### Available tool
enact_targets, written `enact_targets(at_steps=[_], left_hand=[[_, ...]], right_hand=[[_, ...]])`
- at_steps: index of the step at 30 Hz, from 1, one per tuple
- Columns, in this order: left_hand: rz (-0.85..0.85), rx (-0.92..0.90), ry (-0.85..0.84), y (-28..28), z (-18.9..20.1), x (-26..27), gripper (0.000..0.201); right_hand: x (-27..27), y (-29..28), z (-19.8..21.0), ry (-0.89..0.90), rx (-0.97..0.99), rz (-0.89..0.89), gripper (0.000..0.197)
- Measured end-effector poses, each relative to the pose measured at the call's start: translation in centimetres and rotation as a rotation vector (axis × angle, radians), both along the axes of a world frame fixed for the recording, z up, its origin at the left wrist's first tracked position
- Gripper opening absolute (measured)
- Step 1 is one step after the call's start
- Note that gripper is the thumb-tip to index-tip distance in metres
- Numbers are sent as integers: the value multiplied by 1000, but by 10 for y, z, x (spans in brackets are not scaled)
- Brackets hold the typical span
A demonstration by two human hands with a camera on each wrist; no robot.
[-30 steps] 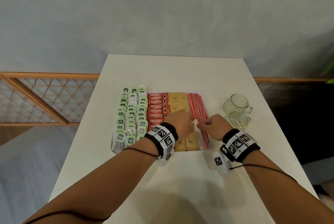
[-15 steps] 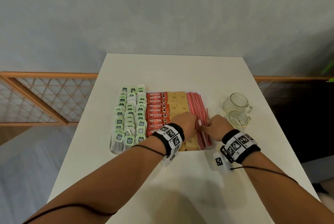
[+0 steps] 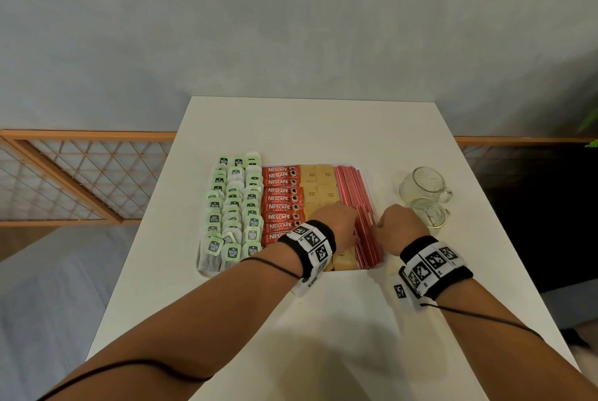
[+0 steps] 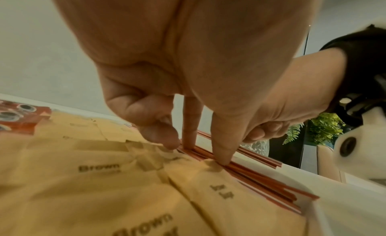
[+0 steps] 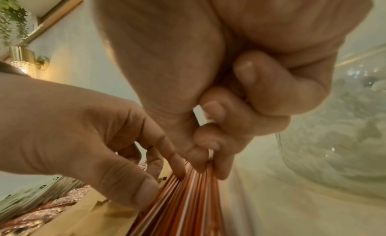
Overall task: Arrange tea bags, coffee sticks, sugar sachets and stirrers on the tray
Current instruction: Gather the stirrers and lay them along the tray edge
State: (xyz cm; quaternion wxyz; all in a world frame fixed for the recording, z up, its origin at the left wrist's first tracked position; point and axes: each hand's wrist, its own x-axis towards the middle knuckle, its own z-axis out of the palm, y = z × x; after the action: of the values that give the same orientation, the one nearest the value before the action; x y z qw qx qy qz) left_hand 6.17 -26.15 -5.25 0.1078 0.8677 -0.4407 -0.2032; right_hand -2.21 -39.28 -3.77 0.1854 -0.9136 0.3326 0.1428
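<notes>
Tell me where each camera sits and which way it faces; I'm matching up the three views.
Head: worn on the head, looking forward and down at the table and tray; both forearms, left hand and right hand show.
Left wrist: under the left hand, looking along its fingers at the red stirrers beside the brown sugar sachets; the right wrist shows too.
Right wrist: under the right hand, looking along the stirrers; the left hand shows at left.
Shared: all three views show the stirrers with both hands on them.
</notes>
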Motion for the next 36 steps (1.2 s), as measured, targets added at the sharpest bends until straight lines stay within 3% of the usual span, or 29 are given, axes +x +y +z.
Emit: enact_targets(at_steps=[3, 7, 12, 21, 27, 31, 36], left_hand=[[-9, 27, -23, -3, 0, -2, 31], [-28, 41, -56, -5, 1, -3, 28], [-20, 42, -42, -6, 2, -4, 33], [-27, 57, -29, -9, 1, -4, 35], [-26, 54, -49, -8, 0, -1, 21], [-12, 44, -41, 0, 2, 6, 27], [14, 37, -29, 14, 7, 10, 29]], right_hand=[[-3, 3, 5, 4, -29, 22, 37], [-9, 10, 14, -42, -16, 137, 15], [-15, 9, 15, -26, -32, 225, 28], [-19, 8, 17, -1, -43, 284, 30], [-20, 9, 18, 3, -15, 310, 37], [-21, 10, 9, 48, 34, 327, 44], [-18, 14, -1, 40, 19, 299, 36]])
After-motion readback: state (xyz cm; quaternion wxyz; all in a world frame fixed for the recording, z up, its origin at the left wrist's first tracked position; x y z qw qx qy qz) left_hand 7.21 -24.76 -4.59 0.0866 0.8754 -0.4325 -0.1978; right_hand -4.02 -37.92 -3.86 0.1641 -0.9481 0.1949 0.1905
